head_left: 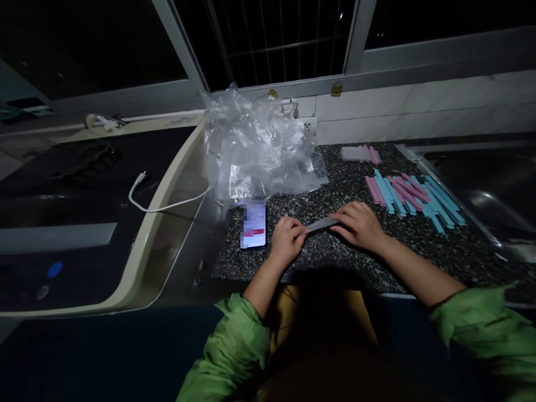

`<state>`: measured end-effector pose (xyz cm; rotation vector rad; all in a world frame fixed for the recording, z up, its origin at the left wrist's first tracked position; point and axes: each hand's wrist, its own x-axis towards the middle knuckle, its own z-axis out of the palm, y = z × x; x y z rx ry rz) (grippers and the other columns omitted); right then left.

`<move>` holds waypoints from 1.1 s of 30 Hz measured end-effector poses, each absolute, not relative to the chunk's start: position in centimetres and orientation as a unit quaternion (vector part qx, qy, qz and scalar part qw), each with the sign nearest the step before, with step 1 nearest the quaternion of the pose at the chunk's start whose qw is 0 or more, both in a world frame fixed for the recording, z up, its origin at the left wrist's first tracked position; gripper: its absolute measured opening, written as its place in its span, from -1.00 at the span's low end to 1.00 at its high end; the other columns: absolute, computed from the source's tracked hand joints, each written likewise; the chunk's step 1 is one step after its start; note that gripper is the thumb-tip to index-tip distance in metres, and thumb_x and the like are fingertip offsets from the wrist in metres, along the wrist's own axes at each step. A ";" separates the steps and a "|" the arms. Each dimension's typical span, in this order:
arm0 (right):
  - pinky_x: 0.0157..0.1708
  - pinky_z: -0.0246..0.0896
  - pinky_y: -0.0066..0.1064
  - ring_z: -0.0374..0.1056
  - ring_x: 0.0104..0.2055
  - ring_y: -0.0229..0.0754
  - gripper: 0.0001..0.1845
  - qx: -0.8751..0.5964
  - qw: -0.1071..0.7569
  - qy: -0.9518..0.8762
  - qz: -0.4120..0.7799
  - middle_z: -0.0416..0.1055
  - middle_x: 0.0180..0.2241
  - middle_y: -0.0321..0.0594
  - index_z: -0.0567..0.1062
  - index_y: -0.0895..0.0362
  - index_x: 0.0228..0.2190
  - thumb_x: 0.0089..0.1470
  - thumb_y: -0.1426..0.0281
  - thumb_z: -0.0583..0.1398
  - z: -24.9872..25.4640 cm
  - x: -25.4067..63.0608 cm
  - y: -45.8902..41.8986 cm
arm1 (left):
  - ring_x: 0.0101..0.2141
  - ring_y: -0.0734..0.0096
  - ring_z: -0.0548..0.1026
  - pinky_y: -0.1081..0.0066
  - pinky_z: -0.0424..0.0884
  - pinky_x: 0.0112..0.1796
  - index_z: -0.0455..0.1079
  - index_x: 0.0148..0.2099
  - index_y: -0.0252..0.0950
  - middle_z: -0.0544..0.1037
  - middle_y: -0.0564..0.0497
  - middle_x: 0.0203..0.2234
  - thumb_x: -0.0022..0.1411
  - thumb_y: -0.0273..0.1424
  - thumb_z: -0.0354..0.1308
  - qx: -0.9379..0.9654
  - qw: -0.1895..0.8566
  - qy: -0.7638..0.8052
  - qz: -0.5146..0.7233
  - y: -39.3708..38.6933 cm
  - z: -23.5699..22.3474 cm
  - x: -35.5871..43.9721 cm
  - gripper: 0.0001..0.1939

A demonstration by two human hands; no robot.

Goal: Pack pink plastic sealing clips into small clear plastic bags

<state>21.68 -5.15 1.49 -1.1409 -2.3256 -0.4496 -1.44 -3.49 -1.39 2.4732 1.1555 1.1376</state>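
Observation:
A narrow, pale translucent plastic strip [321, 224] lies between my hands, just above or on the speckled countertop [310, 257]. My left hand [288, 240] has its fingers closed on the strip's left end. My right hand [358, 223] pinches the other end between thumb and fingers. Whether anything is inside the strip cannot be made out. To the right of my right hand lies a loose spread of flat blue sticks [444, 204] and pink sticks [410, 190]. Behind them is a small stack of translucent plastic sleeves [353, 154] with pink pieces at one end.
A lit phone [253, 224] lies left of my left hand. Crumpled clear plastic bags [259, 151] are piled behind it, before a wall socket [309, 126]. A white cable [176, 207] crosses to a dark-topped washing machine [75, 223] at left. A metal sink [489, 195] borders the right.

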 end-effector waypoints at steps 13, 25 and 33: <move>-0.32 0.03 -0.33 0.18 -0.31 -0.17 -0.78 -0.400 0.257 -0.865 -0.160 0.43 -0.45 -0.16 0.52 0.15 -0.43 0.13 0.36 0.10 1.4 21.5 -5.0 | -0.35 0.41 0.38 0.34 0.32 -0.27 0.46 -0.41 -0.26 0.48 0.00 -0.46 0.21 -0.33 0.07 0.815 0.134 0.336 0.452 -3.6 -0.9 -1.4 -0.79; -0.34 0.11 -0.31 0.23 -0.37 -0.19 -0.83 -0.371 0.330 -0.862 -0.102 0.45 -0.48 -0.19 0.49 0.12 -0.47 0.10 0.41 0.12 1.7 19.6 -5.1 | -0.18 0.26 0.41 0.24 0.30 -0.12 0.41 -0.15 -0.27 0.50 -0.08 -0.27 0.15 -0.16 0.09 0.776 0.106 0.435 0.444 -3.9 -0.6 -1.7 -0.67; -0.36 0.17 -0.29 0.26 -0.42 -0.19 -0.86 -0.387 0.377 -0.839 -0.067 0.45 -0.50 -0.19 0.48 0.11 -0.47 0.07 0.44 0.13 1.4 20.6 -4.9 | 0.02 -0.06 0.32 -0.19 -0.03 0.09 0.27 0.05 -0.39 0.37 -0.31 -0.01 0.20 -0.15 0.00 0.701 0.045 0.625 0.340 -3.7 -0.6 -1.6 -0.51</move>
